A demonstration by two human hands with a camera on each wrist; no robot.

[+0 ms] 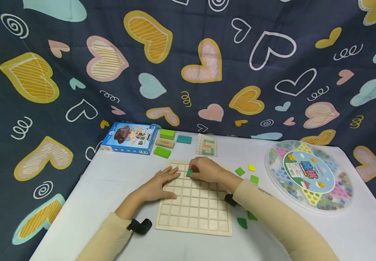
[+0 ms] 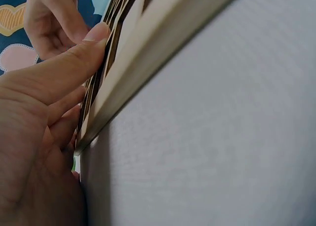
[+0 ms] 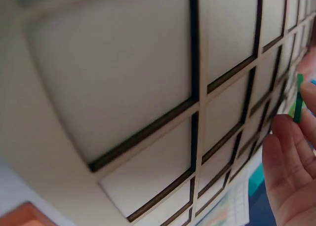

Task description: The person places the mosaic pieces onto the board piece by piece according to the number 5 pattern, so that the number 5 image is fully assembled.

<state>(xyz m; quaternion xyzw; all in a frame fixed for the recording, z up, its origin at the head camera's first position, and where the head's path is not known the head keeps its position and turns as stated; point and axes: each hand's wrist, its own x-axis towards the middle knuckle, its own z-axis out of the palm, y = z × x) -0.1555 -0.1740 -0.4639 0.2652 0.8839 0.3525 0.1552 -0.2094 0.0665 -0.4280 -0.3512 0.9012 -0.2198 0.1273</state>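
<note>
A wooden grid board with square recesses lies on the white table. My left hand rests on its left edge with fingers spread; in the left wrist view the thumb lies along the board's rim. Over the far part of the board, my right hand pinches a small dark green tile between thumb and fingertips. The right wrist view shows that green tile edge-on, held above the recesses. Whether it touches the board, I cannot tell.
Loose green tiles and a yellow one lie right of the board, some near the right forearm. Behind are a pattern card, several blocks and a blue game box. A round marble-game case sits at right.
</note>
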